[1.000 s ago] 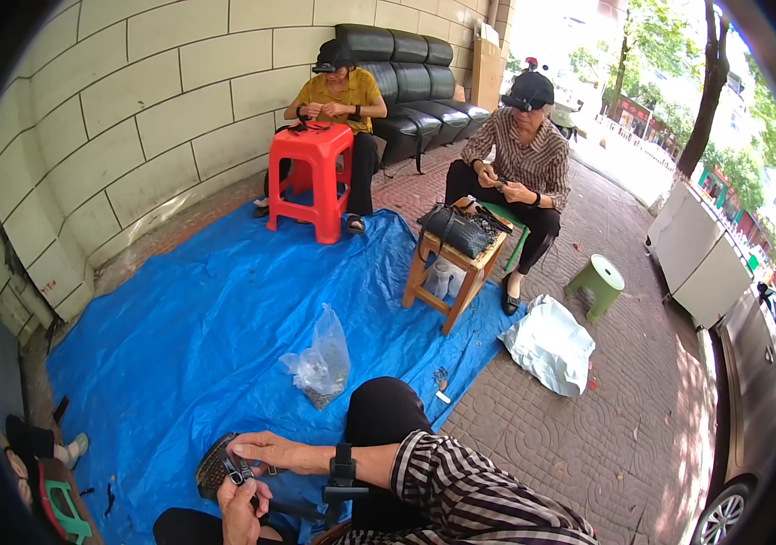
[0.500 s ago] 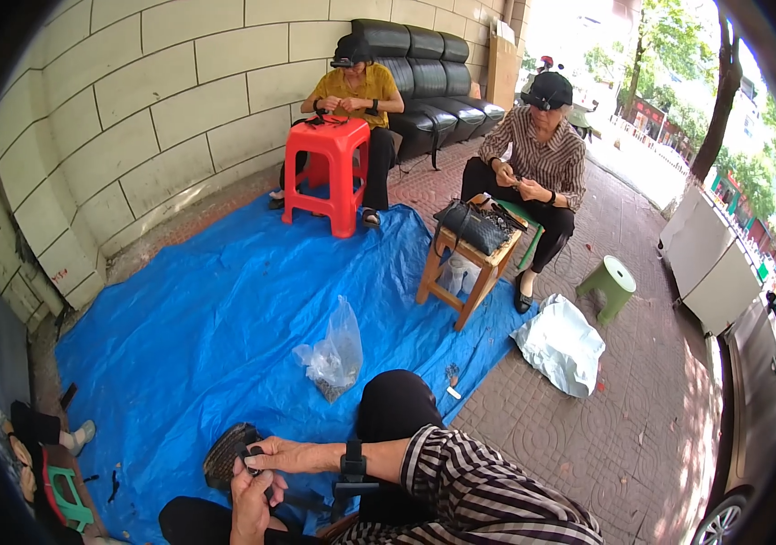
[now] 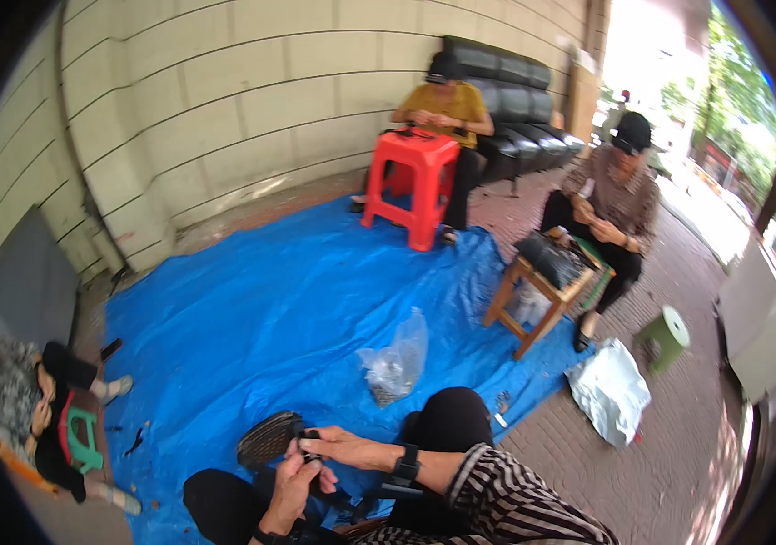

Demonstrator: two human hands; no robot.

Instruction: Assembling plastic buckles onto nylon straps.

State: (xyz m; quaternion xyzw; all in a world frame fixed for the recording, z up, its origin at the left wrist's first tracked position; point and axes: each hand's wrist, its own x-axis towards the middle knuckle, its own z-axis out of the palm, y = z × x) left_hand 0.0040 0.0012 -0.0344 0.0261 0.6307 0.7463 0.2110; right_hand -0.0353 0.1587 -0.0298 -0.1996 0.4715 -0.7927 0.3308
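A small dark piece (image 3: 300,431) pokes toward roughly twelve o'clock, long axis blurred, pinched by the fingers of the left hand (image 3: 293,486), angled toward one, and right hand (image 3: 341,447), toward nine.

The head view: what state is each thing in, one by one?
Left hand, closed on a small dark piece
Right hand, closed on it too
Blue sheet, spread out, wrinkled
Clear bag, partly filled
Red stool, upright, loaded
Wooden stool, upright, loaded
Round green stool, upright
White sheet, crumpled
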